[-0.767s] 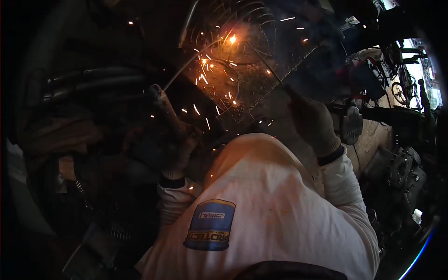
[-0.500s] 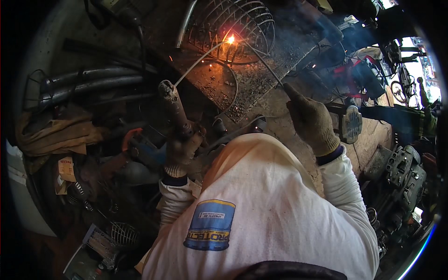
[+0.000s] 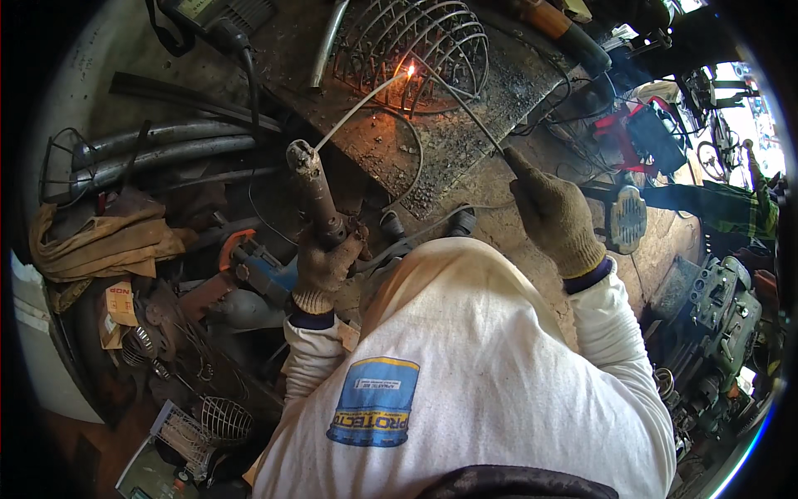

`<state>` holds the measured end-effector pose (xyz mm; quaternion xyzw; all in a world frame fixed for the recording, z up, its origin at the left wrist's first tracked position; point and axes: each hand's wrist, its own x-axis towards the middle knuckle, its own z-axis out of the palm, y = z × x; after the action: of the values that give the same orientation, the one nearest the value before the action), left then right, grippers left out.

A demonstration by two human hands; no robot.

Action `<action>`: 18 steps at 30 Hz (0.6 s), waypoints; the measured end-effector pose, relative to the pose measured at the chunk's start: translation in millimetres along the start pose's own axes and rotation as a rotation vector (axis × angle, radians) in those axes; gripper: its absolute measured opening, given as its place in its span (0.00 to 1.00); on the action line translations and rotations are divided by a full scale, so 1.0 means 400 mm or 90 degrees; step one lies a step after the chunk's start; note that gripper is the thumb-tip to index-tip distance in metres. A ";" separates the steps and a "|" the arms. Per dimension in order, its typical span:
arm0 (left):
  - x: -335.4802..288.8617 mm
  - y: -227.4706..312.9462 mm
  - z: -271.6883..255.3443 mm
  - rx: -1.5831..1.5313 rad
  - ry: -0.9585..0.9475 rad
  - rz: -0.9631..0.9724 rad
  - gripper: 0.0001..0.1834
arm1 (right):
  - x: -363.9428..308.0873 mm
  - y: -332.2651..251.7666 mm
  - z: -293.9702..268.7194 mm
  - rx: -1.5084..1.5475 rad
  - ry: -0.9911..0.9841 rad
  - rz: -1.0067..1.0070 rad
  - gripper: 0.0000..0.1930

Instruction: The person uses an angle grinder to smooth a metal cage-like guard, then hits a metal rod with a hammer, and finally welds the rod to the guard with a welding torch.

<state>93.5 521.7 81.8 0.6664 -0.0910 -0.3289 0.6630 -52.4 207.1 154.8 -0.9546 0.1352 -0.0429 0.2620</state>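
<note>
My gloved left hand (image 3: 326, 270) is wrapped round a welding electrode holder (image 3: 314, 187) with a worn, crusted tip. From it a pale welding electrode (image 3: 357, 111) slants up to a glowing orange spot (image 3: 410, 71) at the near side of a cage of curved metal bars (image 3: 411, 41). My gloved right hand (image 3: 555, 218) grips a thin metal rod (image 3: 467, 111), whose far end reaches the cage close to the glow. The cage rests on a metal plate (image 3: 366, 141) strewn with dark grit. Both hands are short of the plate's near edges.
Metal pipes (image 3: 174, 143) and a brown cloth (image 3: 108, 237) lie at the left, above a blue power tool (image 3: 270, 274). An orange-and-black tool (image 3: 565, 33) is beyond the plate. A greasy machine part (image 3: 719, 308) stands at the right; a cable (image 3: 432, 218) crosses the floor.
The glow at the electrode's tip has shrunk, and the flying sparks and most of the smoke are gone. The surroundings look brighter. Both hands have stayed almost in place.
</note>
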 end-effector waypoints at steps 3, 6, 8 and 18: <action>-0.001 0.003 0.002 0.015 0.005 -0.003 0.08 | 0.001 -0.001 -0.001 0.008 0.002 -0.004 0.27; 0.002 0.003 0.006 0.004 0.009 0.004 0.08 | 0.002 -0.006 -0.004 0.001 -0.005 0.003 0.26; 0.000 0.029 0.014 0.008 0.010 -0.010 0.07 | 0.010 -0.002 0.009 -0.001 0.036 -0.054 0.23; 0.003 -0.034 -0.024 -0.125 -0.068 0.019 0.12 | 0.006 0.011 0.015 0.020 0.046 -0.053 0.17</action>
<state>95.4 530.2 67.5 0.5784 -0.1032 -0.3615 0.7239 -50.0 205.7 147.5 -0.9529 0.1042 -0.0901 0.2702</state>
